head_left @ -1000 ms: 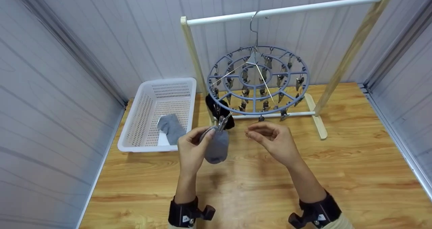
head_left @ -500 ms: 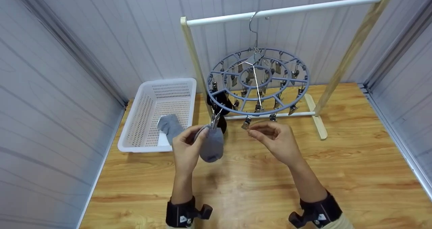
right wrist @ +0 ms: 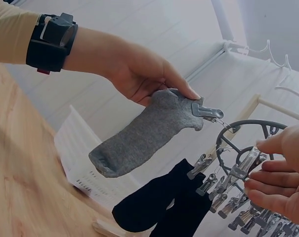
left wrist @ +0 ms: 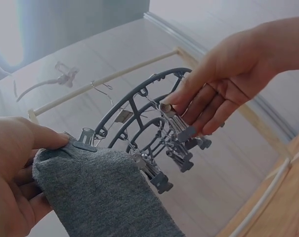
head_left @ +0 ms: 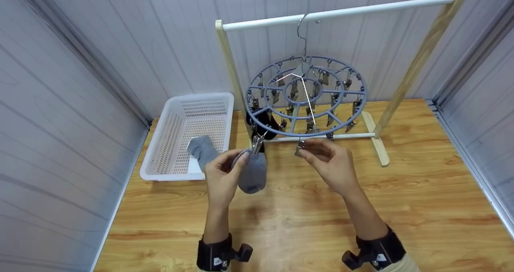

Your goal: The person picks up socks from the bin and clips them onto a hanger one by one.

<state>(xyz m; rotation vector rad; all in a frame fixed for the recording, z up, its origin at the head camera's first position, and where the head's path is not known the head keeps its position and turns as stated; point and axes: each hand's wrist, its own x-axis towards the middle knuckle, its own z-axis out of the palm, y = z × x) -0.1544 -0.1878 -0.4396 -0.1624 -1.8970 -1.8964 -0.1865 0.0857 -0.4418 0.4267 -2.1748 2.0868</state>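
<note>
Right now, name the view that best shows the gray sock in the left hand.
The right wrist view: the gray sock shows from toe to clipped end, with the left hand hiding little. The left wrist view is closer but cuts off its lower end; the head view shows it small, partly behind the hand.

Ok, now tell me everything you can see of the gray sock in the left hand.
The gray sock looks like soft, finely knitted fabric with a mottled surface. The left hand pinches its cuff end, and a metal clip of the round hanger grips that edge too. The rest hangs down, closed toe lowest, clear of the wooden floor.
</note>
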